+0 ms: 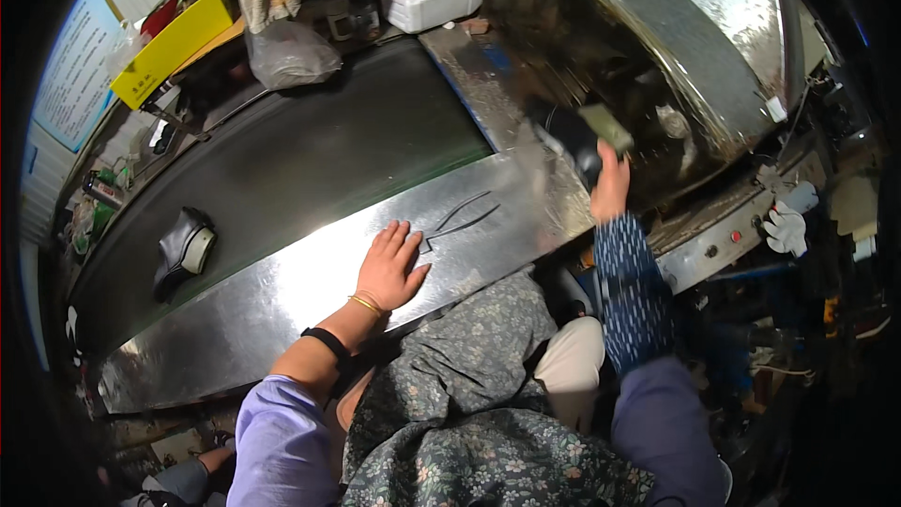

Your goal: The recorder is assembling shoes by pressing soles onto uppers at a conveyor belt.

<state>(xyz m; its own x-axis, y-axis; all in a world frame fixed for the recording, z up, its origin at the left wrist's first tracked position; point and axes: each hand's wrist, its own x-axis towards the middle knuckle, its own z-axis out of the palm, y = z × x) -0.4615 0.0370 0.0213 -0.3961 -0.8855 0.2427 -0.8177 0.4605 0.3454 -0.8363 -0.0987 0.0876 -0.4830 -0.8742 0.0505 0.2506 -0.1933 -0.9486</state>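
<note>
Two hands work apart: the right hand (610,188) grips a motion-blurred black shoe (581,146) with a green block (610,128) at the right end of the metal bench (253,319), while the left hand (389,268) lies spread and unladen beside slim pincers (460,216). The one-handed hold could let the shoe twist and drop; a careless palm sweep could knock the pincers off.

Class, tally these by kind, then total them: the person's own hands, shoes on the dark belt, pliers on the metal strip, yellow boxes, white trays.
Hands (left hand, right hand): 2
Shoe on the belt: 1
Pliers: 1
Yellow box: 1
White tray: 1
Total: 6
</note>
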